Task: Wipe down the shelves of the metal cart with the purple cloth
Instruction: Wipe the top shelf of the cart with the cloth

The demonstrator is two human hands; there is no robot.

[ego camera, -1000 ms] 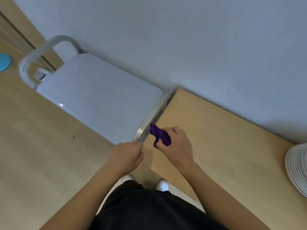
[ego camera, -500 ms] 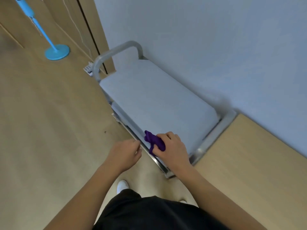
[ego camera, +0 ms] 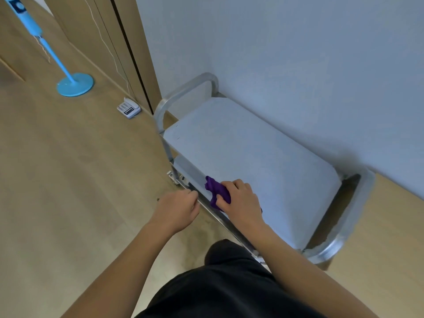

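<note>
The metal cart stands against the pale wall, its flat top shelf bare and a curved handle at each end. My right hand grips the bunched purple cloth at the near front edge of the top shelf. Just left of it, my left hand hovers beside the cart's front rail with its fingers curled and nothing in them. A lower shelf shows as a narrow strip under the top shelf's left front edge; the rest of it is hidden.
A wooden table top butts against the cart's right end. On the wood floor to the far left stand a blue fan base and a white telephone. A wooden door meets the wall behind the cart.
The view has swung left from the table to the cart. My right hand carried the purple cloth from the cart's right end to the front edge of the top shelf. My left hand stays beside it.
</note>
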